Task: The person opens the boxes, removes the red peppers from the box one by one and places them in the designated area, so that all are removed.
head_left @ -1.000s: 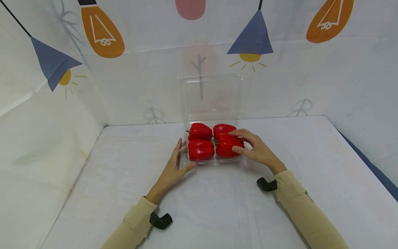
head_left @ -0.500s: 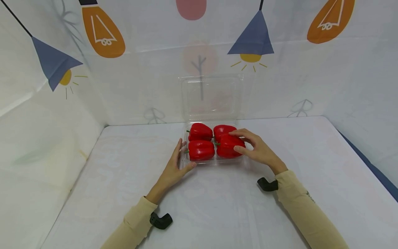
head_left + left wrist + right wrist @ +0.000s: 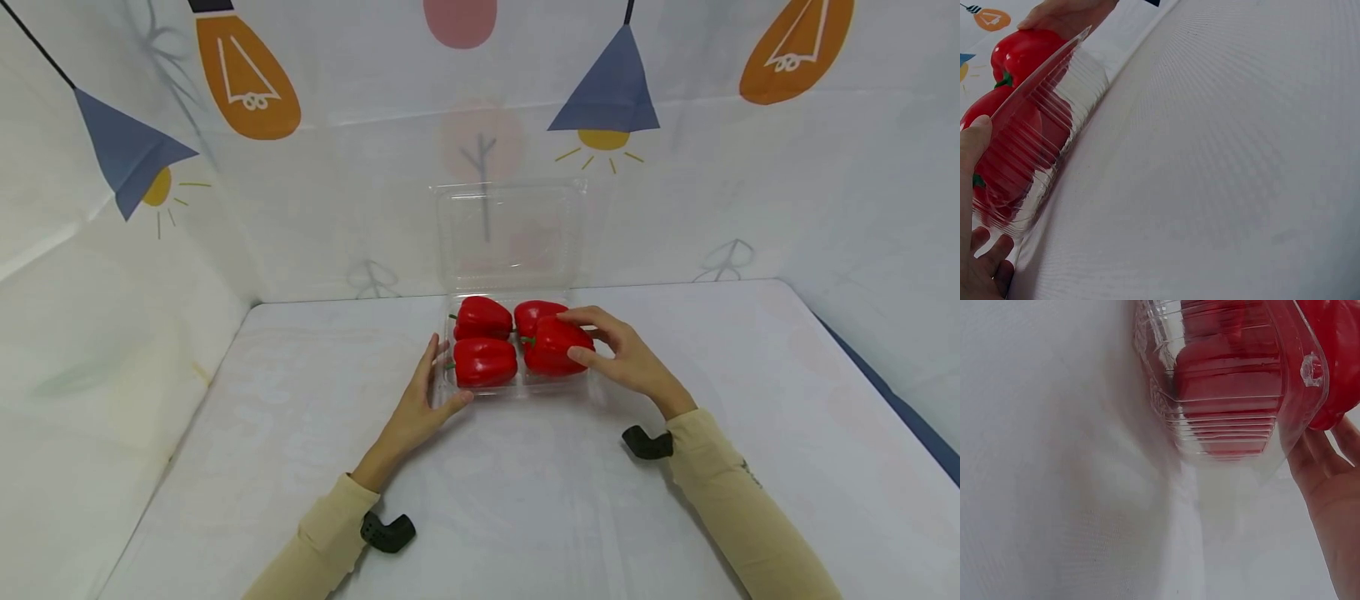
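A clear plastic clamshell box holds red bell peppers with green stems. My left hand holds its near left corner, thumb at the rim and fingers along the left side. My right hand grips the front right bell pepper from its right side, thumb in front and fingers behind. In the left wrist view this pepper sits above the box rim. The other peppers lie in the box: one front left, one back left, one back right, partly hidden.
The box's clear lid stands raised at the back against a white printed curtain. A white cloth covers the table. Black wrist mounts hang by both sleeves.
My right hand has shifted slightly right and up with the front right bell pepper. My left hand and the box have stayed in place.
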{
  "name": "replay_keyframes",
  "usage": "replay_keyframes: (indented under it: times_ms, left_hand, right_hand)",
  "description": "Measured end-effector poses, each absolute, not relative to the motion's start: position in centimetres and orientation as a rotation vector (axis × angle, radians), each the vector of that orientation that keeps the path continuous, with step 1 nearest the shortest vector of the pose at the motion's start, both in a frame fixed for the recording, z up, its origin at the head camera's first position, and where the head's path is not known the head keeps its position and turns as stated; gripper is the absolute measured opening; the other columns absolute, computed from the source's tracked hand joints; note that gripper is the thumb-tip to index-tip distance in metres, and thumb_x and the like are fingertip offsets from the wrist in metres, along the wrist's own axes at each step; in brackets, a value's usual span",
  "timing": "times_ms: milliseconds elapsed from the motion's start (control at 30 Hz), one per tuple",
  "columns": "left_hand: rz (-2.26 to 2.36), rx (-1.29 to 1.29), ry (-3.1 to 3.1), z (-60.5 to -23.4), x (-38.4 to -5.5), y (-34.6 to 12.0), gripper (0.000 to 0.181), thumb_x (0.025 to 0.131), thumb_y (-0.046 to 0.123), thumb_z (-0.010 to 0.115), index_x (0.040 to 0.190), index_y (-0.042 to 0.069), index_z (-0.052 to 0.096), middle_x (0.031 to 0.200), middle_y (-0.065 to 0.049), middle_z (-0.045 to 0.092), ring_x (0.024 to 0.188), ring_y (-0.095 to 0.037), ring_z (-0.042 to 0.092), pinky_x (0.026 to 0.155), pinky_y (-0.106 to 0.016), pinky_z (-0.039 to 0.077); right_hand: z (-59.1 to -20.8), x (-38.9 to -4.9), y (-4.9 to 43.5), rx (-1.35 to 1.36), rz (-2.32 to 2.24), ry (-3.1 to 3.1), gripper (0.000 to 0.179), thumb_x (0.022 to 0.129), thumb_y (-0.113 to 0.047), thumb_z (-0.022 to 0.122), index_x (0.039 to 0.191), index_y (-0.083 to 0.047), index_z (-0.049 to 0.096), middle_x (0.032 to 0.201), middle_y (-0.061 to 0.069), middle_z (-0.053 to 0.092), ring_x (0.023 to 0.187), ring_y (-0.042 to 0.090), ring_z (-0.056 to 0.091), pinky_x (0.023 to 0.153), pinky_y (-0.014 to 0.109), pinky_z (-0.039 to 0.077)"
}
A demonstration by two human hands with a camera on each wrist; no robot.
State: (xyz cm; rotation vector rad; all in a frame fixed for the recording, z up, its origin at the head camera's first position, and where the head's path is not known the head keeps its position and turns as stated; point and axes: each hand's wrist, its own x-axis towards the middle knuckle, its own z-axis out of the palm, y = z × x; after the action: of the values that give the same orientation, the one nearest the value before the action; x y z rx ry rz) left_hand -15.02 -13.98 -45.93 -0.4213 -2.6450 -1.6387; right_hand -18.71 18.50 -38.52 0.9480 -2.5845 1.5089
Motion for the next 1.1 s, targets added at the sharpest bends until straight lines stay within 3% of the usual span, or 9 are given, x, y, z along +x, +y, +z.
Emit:
replay_keyframes:
  times_ms: [200, 733, 900, 1100]
  left_hand:
    - [-1.632, -0.434, -2.639, -45.9, -15.1, -13.9, 0.099, 0.081, 0.039, 0.072, 0.153, 0.025, 0.005, 0.155, 0.006, 0.026, 0.144, -0.022, 0.026, 0.114, -0.047, 0.028]
    - [-1.647, -0.431, -2.634, -46.0, -15.1, -14.0, 0.099, 0.082, 0.038, 0.072, 0.153, 0.026, 0.005, 0.154, 0.006, 0.026, 0.144, -0.022, 0.026, 0.115, -0.046, 0.027]
    - [-1.649, -0.427, -2.638, -46.0, -15.1, -14.0, 0.099, 0.082, 0.038, 0.072, 0.153, 0.027, 0.005, 0.154, 0.006, 0.026, 0.144, -0.022, 0.026, 0.115, -0.046, 0.027]
    - [-1.655, -0.423, -2.638, -46.0, -15.0, -14.0, 0.097, 0.081, 0.038, 0.072, 0.151, 0.038, 0.004, 0.154, 0.006, 0.027, 0.143, -0.022, 0.026, 0.115, -0.046, 0.028]
  right_hand:
    - [-39.8, -19.7, 19.2, 0.971, 1.567, -2.503, 0.051, 0.086, -0.002, 0.065, 0.134, -0.013, 0.05, 0.133, 0.004, 0.052, 0.118, 0.007, 0.05, 0.097, 0.019, 0.046]
    - [-39.6, -20.1, 19.5, 0.92, 1.644, -2.496, 0.06, 0.084, 0.004, 0.064, 0.139, -0.006, 0.042, 0.136, 0.012, 0.047, 0.119, 0.014, 0.048, 0.091, 0.017, 0.05]
    - [-39.2, -19.7, 19.4, 0.901, 1.638, -2.507, 0.062, 0.086, -0.001, 0.065, 0.142, -0.014, 0.041, 0.134, 0.008, 0.047, 0.119, 0.011, 0.047, 0.09, 0.017, 0.05]
    - [-39.5, -19.9, 19.7, 0.849, 1.634, -2.516, 0.065, 0.086, -0.007, 0.066, 0.143, -0.023, 0.04, 0.134, 0.002, 0.045, 0.122, 0.012, 0.044, 0.092, 0.016, 0.049]
